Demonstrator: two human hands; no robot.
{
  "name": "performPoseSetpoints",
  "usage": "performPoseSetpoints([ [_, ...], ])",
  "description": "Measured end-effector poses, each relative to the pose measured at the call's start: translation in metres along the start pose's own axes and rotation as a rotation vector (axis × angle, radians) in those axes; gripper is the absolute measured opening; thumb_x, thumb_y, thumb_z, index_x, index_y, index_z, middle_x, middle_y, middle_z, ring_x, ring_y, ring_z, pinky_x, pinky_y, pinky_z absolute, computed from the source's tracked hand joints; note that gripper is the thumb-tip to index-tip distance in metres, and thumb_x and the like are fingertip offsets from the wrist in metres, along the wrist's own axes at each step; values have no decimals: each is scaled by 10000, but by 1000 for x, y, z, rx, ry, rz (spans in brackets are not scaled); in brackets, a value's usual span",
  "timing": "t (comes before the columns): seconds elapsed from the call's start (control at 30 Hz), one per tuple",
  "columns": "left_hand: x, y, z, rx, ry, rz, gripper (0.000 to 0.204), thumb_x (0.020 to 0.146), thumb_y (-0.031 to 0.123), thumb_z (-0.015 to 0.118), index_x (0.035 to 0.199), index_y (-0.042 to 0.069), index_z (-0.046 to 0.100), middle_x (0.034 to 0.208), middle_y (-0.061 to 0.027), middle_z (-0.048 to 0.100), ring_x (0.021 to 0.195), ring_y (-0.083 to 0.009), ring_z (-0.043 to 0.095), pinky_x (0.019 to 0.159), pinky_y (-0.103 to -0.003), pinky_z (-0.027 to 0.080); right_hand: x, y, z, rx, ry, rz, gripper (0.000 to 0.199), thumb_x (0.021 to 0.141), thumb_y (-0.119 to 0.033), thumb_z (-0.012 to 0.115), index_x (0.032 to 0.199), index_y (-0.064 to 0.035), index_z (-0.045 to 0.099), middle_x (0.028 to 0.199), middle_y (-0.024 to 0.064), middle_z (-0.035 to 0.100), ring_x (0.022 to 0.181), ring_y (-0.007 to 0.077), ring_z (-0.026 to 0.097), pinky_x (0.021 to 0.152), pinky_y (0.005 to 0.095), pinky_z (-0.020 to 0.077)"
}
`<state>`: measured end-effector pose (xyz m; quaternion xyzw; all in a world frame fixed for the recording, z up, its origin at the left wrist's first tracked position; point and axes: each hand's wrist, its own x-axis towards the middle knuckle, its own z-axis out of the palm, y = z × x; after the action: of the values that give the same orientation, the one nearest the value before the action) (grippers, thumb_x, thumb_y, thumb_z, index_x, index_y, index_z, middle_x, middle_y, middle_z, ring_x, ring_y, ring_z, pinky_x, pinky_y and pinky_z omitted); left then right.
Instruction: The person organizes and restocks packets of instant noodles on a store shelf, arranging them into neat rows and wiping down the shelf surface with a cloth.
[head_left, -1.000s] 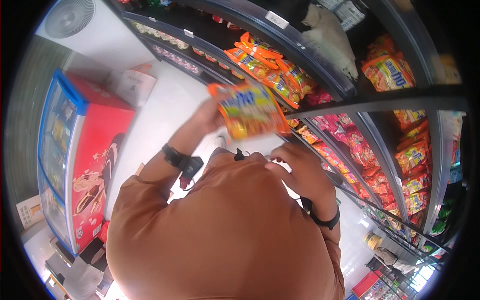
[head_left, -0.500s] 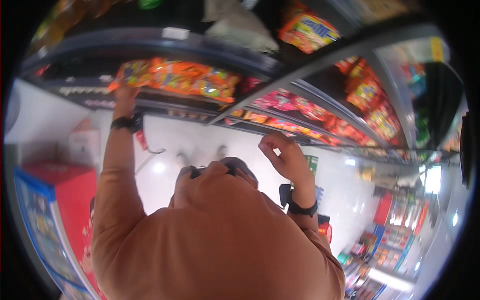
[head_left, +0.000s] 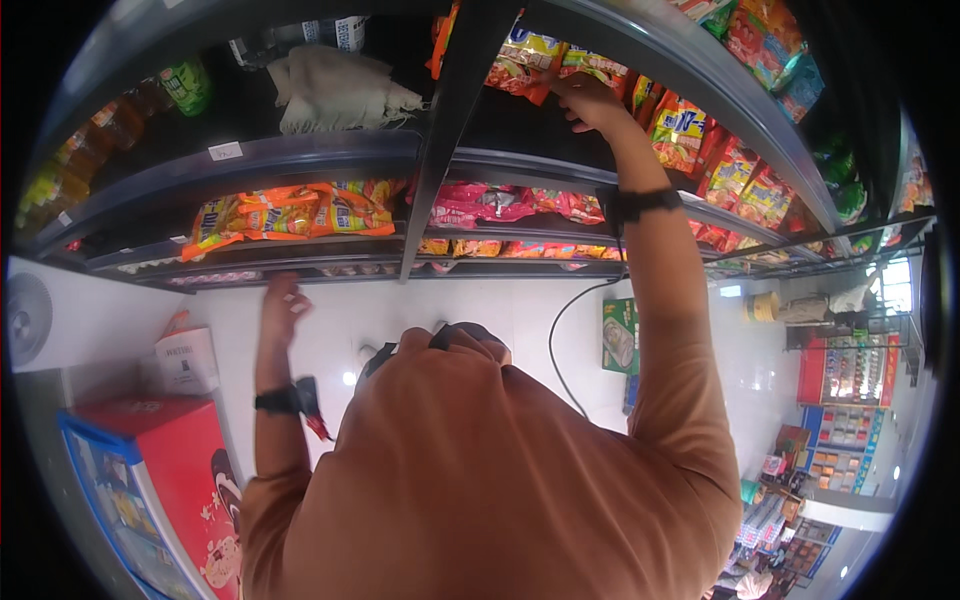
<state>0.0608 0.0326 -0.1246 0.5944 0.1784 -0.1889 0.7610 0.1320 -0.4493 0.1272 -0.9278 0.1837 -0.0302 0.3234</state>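
Observation:
My right hand [head_left: 592, 104] reaches up to the upper shelf, its fingers apart beside a row of snack bags. Its fingertips are at the lower corner of an orange and yellow snack bag [head_left: 524, 62]; whether they press on it I cannot tell. Another such bag [head_left: 592, 66] stands just behind the hand. My left hand [head_left: 284, 308] hangs in front of the lower shelf, somewhat blurred, its fingers loosely bent and apart with nothing visible in them. Above it, several orange snack bags [head_left: 300, 212] lie on that shelf. Each wrist wears a black band.
A dark upright [head_left: 440, 150] divides the shelves. A grey cloth [head_left: 335, 88] and green bottle [head_left: 184, 87] sit at upper left. Pink bags [head_left: 482, 204] lie lower down. A red freezer [head_left: 180, 480] stands at left by a white box [head_left: 187, 361]. A green box [head_left: 620, 335] is on the floor.
My left hand has come down from the orange bags on the lower shelf. My right hand has gone up and forward to the upper-shelf bags. The view has shifted to the right.

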Motion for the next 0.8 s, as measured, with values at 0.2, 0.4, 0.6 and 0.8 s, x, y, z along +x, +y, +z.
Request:
performPoseSetpoints([
  [0.2, -98, -5, 78, 157, -291, -67, 211, 889, 255, 500, 979, 72, 553, 674, -15, 540, 669, -118, 555, 652, -275, 476, 50, 6, 8, -66, -227, -72, 624, 758, -602, 563, 1035, -43, 565, 796, 93, 591, 691, 179, 594, 614, 309, 536],
  [0.4, -117, -12, 79, 174, -145, 67, 209, 902, 245, 488, 965, 60, 561, 718, 3, 513, 683, -99, 530, 670, -265, 463, 58, 18, 5, 246, -460, -114, 433, 787, -548, 580, 823, -117, 605, 680, -35, 514, 634, 75, 508, 587, 230, 440],
  [0.6, -98, 7, 89, 186, -185, 61, 200, 912, 245, 491, 950, 66, 575, 705, 8, 515, 684, -91, 523, 673, -250, 459, 41, 15, -12, 237, -353, -44, 531, 782, -584, 551, 970, -91, 604, 850, 24, 586, 770, 121, 552, 701, 254, 474],
  [0.8, -71, 34, 112, 315, -469, 210, 133, 918, 139, 488, 991, 50, 555, 745, 6, 529, 694, -83, 517, 672, -227, 449, 37, -5, 27, 250, -276, 4, 636, 734, -529, 667, 1197, -119, 518, 1062, 50, 577, 963, 147, 547, 800, 278, 490],
])
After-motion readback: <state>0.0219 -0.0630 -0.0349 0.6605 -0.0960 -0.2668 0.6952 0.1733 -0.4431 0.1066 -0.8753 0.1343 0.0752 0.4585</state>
